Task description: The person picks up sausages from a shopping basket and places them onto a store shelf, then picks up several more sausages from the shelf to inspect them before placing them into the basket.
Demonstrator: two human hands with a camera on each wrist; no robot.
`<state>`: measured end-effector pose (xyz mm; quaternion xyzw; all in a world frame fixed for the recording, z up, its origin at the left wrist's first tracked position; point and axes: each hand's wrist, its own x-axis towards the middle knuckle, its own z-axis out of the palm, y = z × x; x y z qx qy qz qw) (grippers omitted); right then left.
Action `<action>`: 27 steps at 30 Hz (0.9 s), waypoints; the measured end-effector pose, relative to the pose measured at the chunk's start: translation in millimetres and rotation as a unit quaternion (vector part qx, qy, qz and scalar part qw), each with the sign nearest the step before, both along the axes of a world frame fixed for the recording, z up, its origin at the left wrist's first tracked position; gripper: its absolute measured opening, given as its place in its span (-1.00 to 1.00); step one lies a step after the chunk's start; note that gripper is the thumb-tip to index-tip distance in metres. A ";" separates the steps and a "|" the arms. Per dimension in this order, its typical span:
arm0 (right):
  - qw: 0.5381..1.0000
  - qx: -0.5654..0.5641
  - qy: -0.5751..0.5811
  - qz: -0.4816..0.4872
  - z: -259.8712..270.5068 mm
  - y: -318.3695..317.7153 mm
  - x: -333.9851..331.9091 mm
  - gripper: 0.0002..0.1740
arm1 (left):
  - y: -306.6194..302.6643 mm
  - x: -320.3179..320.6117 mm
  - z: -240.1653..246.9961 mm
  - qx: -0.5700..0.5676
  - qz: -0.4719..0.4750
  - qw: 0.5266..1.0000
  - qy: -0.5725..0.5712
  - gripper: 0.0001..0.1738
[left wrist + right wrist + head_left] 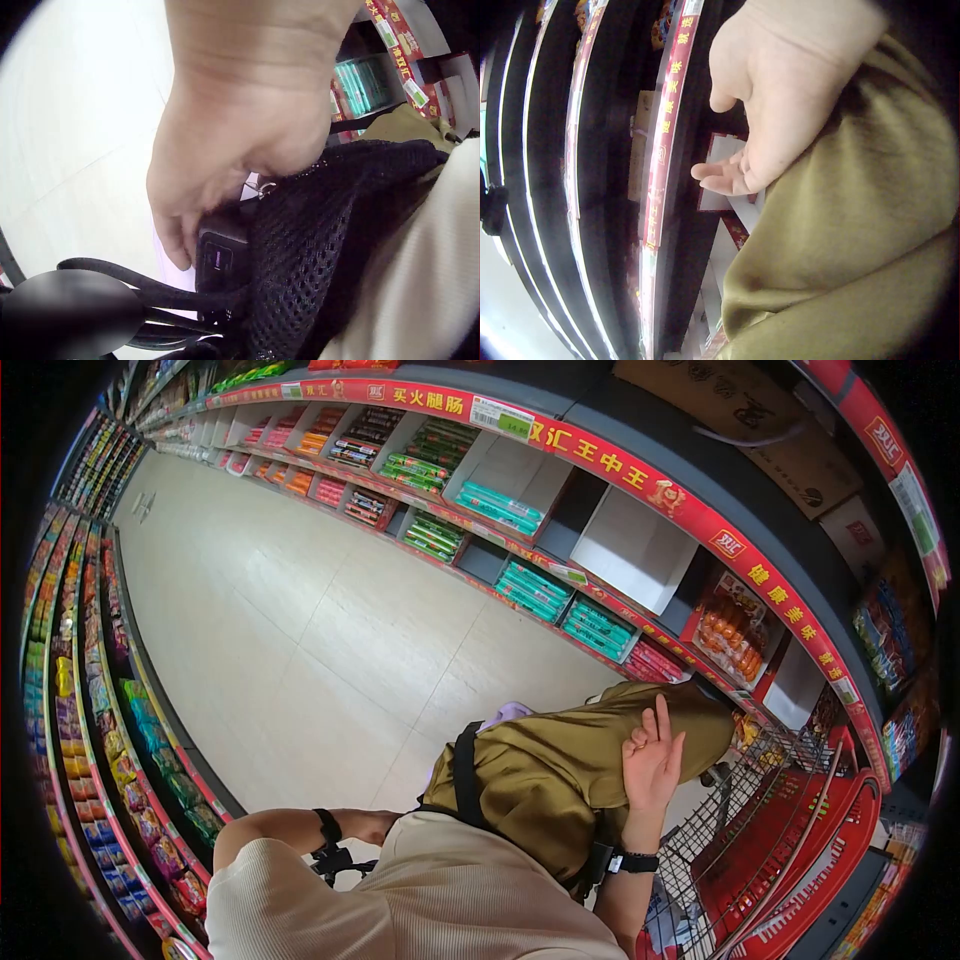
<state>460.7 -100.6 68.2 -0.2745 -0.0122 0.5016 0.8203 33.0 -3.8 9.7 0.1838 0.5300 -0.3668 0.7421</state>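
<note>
My right hand is raised over an olive satin garment, its palm turned up and its fingers loosely extended. Nothing lies in it. In the right wrist view, the same hand hangs beside the olive cloth, with shelf fronts behind it. At the waist is my left hand, partly hidden by the cream top. The left wrist view shows this hand with its fingers beside a small black device with a lit display, against a black mesh bag. Its thumb is hidden; I cannot tell whether it grips the device.
A shopping cart with red plastic and wire mesh stands close on the right. Sausage packs fill parts of the shelves ahead, behind red label strips. Another snack shelf runs along the left. Pale floor tiles lie between them.
</note>
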 end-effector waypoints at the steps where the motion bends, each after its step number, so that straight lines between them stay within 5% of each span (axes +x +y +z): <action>1: 1.000 -0.003 0.000 -0.001 0.4 -0.1 -0.3 -0.32 | -0.6 0.3 -0.8 0.006 0.019 1.000 -0.011 -0.54; 12: 1.000 0.007 0.003 0.000 -1.6 -1.8 -0.4 -0.30 | -2.5 -8.5 -21.2 0.038 0.007 0.999 0.026 -0.56; 14: 1.000 0.017 0.005 0.007 -0.9 -1.8 0.2 -0.30 | 0.2 -11.3 -17.5 0.081 -0.036 0.984 -0.154 -0.55; 18: 1.000 0.014 0.002 0.009 -1.1 -1.6 0.8 -0.30 | 3.9 7.6 -10.0 0.090 -0.048 0.986 -0.132 -0.54; 23: 1.000 0.006 0.005 -0.004 2.3 0.1 -1.0 -0.30 | -12.8 -1.7 -88.3 -0.101 0.132 0.986 0.017 -0.51; 25: 1.000 0.005 0.004 0.001 -0.3 -1.3 0.5 -0.30 | 24.0 74.8 50.4 0.015 0.062 0.997 0.053 -0.37; 27: 1.000 0.003 0.002 0.008 -1.5 -1.0 2.1 -0.30 | 0.7 30.4 -28.7 -0.009 0.110 0.994 0.009 -0.48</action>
